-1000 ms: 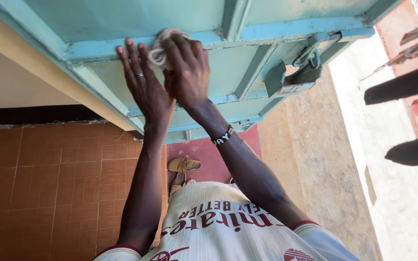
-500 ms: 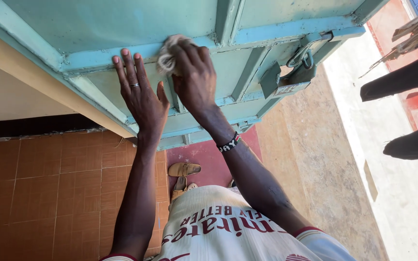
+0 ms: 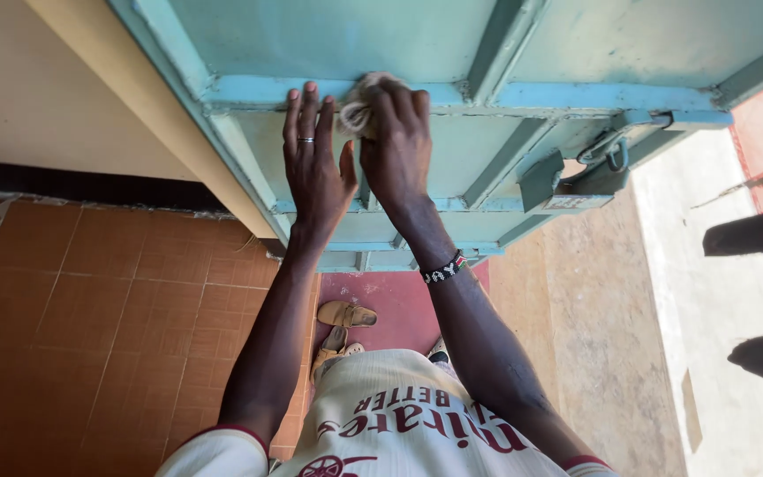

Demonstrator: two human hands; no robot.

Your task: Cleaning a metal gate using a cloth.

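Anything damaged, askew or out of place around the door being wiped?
Little stands out. The right hand presses a balled rag on the blue-green metal door; the left hand lies flat beside it. The sandals below lie at different angles.

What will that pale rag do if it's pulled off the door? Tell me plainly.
The rag looks bunched and crumpled under the right hand, so it is probably soft and would flop open. It seems light for its size. Against the painted metal door it likely slides easily.

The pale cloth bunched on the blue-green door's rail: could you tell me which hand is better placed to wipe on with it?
Probably the right hand: it grips the cloth against the door; the left hand lies flat beside it.
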